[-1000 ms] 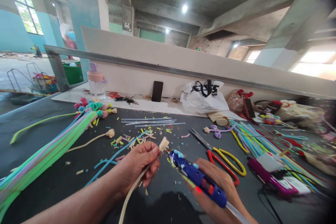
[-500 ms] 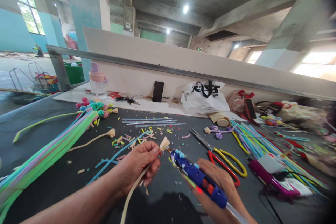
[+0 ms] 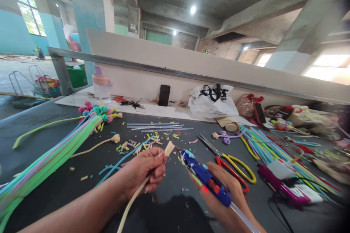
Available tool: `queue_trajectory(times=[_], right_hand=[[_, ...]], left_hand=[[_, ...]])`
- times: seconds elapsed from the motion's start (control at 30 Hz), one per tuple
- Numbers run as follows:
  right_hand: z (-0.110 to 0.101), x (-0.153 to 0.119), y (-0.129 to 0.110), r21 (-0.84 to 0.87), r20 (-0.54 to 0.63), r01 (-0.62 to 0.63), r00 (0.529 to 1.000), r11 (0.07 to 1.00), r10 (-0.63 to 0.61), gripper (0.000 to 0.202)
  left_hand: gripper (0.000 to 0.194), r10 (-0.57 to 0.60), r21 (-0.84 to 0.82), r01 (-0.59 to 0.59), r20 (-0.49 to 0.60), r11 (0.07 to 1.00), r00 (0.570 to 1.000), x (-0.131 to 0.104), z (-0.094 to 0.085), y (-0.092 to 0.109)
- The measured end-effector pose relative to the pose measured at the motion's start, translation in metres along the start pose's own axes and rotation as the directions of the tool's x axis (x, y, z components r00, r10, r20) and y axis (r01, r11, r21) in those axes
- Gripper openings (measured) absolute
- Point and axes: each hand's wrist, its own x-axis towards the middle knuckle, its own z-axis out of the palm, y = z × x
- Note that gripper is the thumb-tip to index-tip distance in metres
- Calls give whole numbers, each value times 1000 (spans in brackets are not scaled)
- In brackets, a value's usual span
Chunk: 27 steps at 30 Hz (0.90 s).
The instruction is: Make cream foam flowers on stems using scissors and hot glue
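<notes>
My left hand [image 3: 149, 170] pinches a cream fuzzy stem [image 3: 130, 204] just below its tufted tip [image 3: 169, 148]; the stem trails down to the bottom edge. My right hand [image 3: 228, 185] is wrapped round a blue hot glue gun [image 3: 203, 176] with a clear glue stick [image 3: 243, 216] in its rear and a red light glowing on its side. The gun's nozzle points at the tuft, a small gap away. Scissors [image 3: 218, 153] with red and yellow handles lie beyond my right hand. Cut bits of stem [image 3: 128, 146] are scattered past my left hand.
Bundled coloured stems [image 3: 54, 160] with pompom-like ends lie at left; more stems [image 3: 269, 143] lie right. Clear glue sticks [image 3: 155, 125] rest mid-table. A phone [image 3: 164, 95], a bottle [image 3: 101, 86] and a white bag [image 3: 213, 102] stand along the back. A purple power strip [image 3: 284, 187] lies right.
The glue gun has drawn back a little to the right, its nozzle now apart from the cream tuft. My left hand has shifted slightly left with the stem.
</notes>
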Motion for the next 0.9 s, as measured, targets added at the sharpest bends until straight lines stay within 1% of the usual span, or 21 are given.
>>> queue_trajectory(times=[0.03, 0.07, 0.13, 0.2, 0.23, 0.27, 0.37, 0.43, 0.5, 0.57, 0.63, 0.73, 0.77, 0.8, 0.83, 0.87, 0.9], right_hand=[[2, 0, 2, 0, 4, 1, 1000, 1000, -1, 2], [3, 1, 5, -22, 33, -7, 999, 1000, 8, 2], [4, 3, 10, -127, 170, -62, 982, 990, 84, 6], [4, 6, 17, -260, 320, -124, 925, 958, 207, 7], [3, 7, 21, -307, 373, -138, 893, 942, 252, 4], [3, 9, 26, -334, 411, -139, 868, 932, 277, 2], [2, 12, 41, -342, 490, -108, 827, 934, 275, 10], [3, 13, 49, -321, 532, -103, 803, 942, 268, 19], [5, 15, 55, -299, 564, -125, 776, 946, 281, 37], [6, 17, 57, -299, 607, -158, 730, 941, 315, 53], [4, 20, 58, -312, 647, -170, 683, 935, 340, 58], [-8, 27, 57, -327, 702, -152, 621, 933, 348, 72], [-14, 32, 54, -332, 726, -137, 595, 933, 345, 78], [-19, 37, 49, -333, 741, -115, 581, 936, 335, 80], [-21, 43, 42, -324, 748, -84, 587, 942, 309, 77], [-21, 49, 32, -301, 745, -42, 614, 953, 262, 69], [-18, 54, 19, -264, 711, 1, 675, 965, 194, 54]], left_hand=[[16, 1, -20, -1, 20, 1000, 1000, 0, -1, 1], [15, 9, -39, -8, 29, 999, 1000, -1, -3, 2], [13, 35, -68, -33, 27, 997, 999, 0, -7, 5], [11, 69, -84, -67, 13, 994, 998, 0, -11, 7], [11, 81, -88, -80, 7, 993, 997, 1, -13, 9], [12, 96, -90, -95, 0, 991, 995, 2, -14, 10], [13, 136, -89, -139, -36, 986, 990, 5, -20, 14], [13, 156, -90, -160, -51, 983, 986, 6, -24, 16], [14, 170, -94, -174, -55, 980, 984, 8, -27, 17], [16, 183, -100, -188, -54, 977, 982, 9, -31, 18], [18, 193, -105, -197, -46, 975, 980, 11, -35, 17], [19, 205, -116, -207, -27, 971, 978, 15, -42, 16], [20, 210, -120, -211, -21, 970, 978, 16, -43, 15], [21, 215, -125, -215, -16, 968, 976, 16, -45, 15], [21, 221, -130, -220, -10, 967, 975, 16, -46, 15], [22, 227, -135, -225, -5, 965, 974, 16, -46, 15], [22, 232, -140, -230, -1, 963, 973, 16, -47, 15]])
